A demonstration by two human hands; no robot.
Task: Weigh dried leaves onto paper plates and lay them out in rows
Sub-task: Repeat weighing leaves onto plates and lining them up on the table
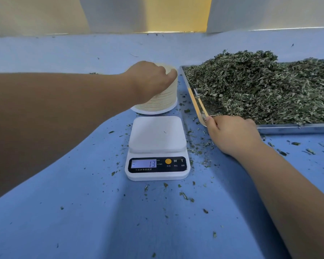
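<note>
I'm gripping the silver metal tray [288, 128] of dried green leaves [260, 86] at its corner with my right hand [232, 133]. My left hand [150, 81] is pinching the top of the cream paper-plate stack [157, 103] behind the white scale [157, 135], risking two stuck plates lifting together.

The left hand [150, 81] is held palm down on a bare outstretched arm, fingers curled onto the plate stack [165, 101]; the right hand [232, 133] is set knuckles up, fingers curled over the tray rim [288, 128], thumb left of the grip
</note>
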